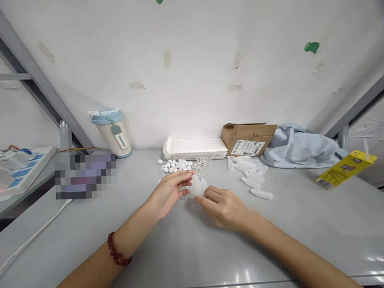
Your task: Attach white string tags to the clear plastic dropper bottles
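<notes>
My left hand [170,191] and my right hand [221,206] meet over the grey table [189,249], both closed on a small translucent plastic bottle [197,186] held between their fingertips. My left wrist wears a dark red bead bracelet [117,252]. Just behind the hands lies a heap of small white caps [175,165] and a tangle of thin white plastic pieces [203,163]. Several more translucent bottles [252,175] lie loose to the right.
A stack of white trays [195,148] and an open cardboard box [248,138] stand at the wall, with a light blue cloth [301,148] beside them. A blue-lidded cup [112,132] is back left, a yellow carton [345,169] far right, a white cable [31,240] left.
</notes>
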A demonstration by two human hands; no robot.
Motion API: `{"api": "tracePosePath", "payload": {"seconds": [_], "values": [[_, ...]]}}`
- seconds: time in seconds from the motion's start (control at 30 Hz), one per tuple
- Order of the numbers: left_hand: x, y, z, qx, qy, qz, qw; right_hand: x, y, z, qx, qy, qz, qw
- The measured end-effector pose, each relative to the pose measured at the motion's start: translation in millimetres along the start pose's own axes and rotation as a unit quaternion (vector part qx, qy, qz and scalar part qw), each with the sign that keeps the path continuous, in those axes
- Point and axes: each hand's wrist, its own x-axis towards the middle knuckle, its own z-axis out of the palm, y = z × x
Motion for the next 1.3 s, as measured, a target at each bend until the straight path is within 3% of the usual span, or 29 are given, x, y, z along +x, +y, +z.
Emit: {"api": "tracePosePath", "payload": {"seconds": [0.33, 1.0, 1.3], "values": [[-3.8, -1.6, 5.1, 0.058, -0.046, 0.028, 0.997, 0.0, -1.2, 0.2, 0.026, 0.002, 0.004, 1.0], [-2.8, -6.9, 7.6, -0.011, -0.064, 0.019, 0.998, 3.3, -2.0, 0.1, 0.001, 0.044, 0.007, 0.999], [-4.7, -7.6, 8.4, 0.032, -0.089, 0.018, 0.995, 3.8, -2.4, -1.3, 0.009, 0.037, 0.016, 0.999]]}}
